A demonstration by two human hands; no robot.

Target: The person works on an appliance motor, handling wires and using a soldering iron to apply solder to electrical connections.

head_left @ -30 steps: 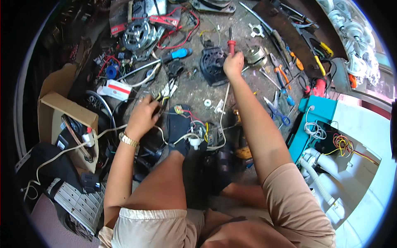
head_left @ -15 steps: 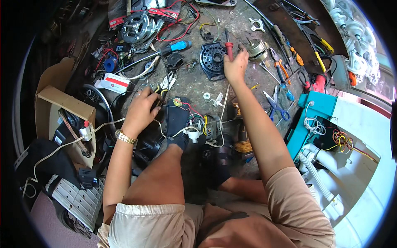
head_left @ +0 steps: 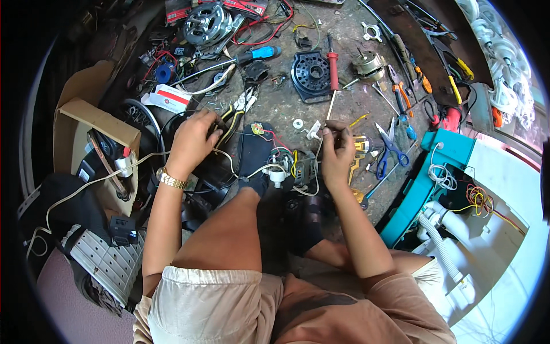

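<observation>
My left hand (head_left: 196, 142), with a gold watch on its wrist, is closed, its fingers curled beside the yellow-and-black pliers (head_left: 238, 114). What lies under its fingers is hidden. My right hand (head_left: 339, 156) is low over the floor, thumb and fingers apart, close to a small white plastic piece (head_left: 314, 131) and a pale cord. The red-handled soldering iron (head_left: 333, 71) lies beside the round black motor cover (head_left: 311, 74). Between my hands sits a small motor (head_left: 306, 166) with white and coloured wires. A little circuit board (head_left: 257, 128) rests near my foot.
Scissors (head_left: 392, 150), a yellow drill (head_left: 360, 146) and orange-handled pliers (head_left: 399, 92) lie to the right. A teal-and-white machine housing (head_left: 452, 152) stands beyond them. A cardboard box (head_left: 98, 121) is at left. A blue screwdriver (head_left: 258, 54) and loose motor parts are farther off.
My right hand has come back from the soldering iron toward me, leaving the iron beside the motor cover. My left hand stays by the pliers. The whole view has shifted slightly.
</observation>
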